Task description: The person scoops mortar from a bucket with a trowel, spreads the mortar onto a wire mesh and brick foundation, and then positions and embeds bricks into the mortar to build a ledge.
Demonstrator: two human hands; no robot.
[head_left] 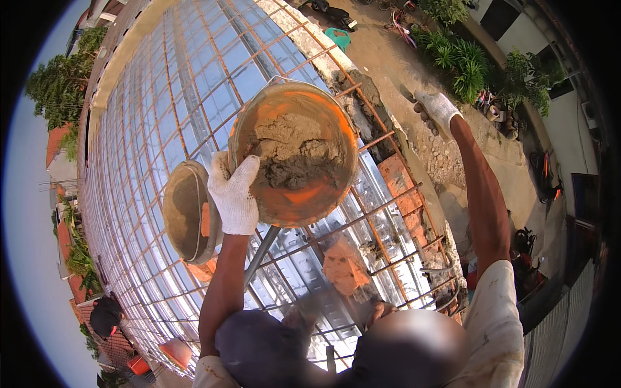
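My left hand [235, 194], in a white knit glove, grips the near left rim of an orange bucket [349, 145]. Wet grey-brown mortar [291, 145] covers its bottom and smears its walls. Stretched far out to the right, my right hand [438, 111] wears a matching glove, its fingers curled round what looks like a trowel [405, 92]; only a thin part of the blade shows, and the handle is hidden. Beside my left hand stands a second mortar-stained bucket [173, 210] with an orange brick piece at its side.
A rusty rebar grid [381, 213] lies over shiny metal decking [149, 123]. A broken orange brick [345, 265] rests near me. Brickwork with mortar [400, 184] runs along the right edge; far below it is a dirt yard [446, 168] with plants and a green plastic chair [337, 39].
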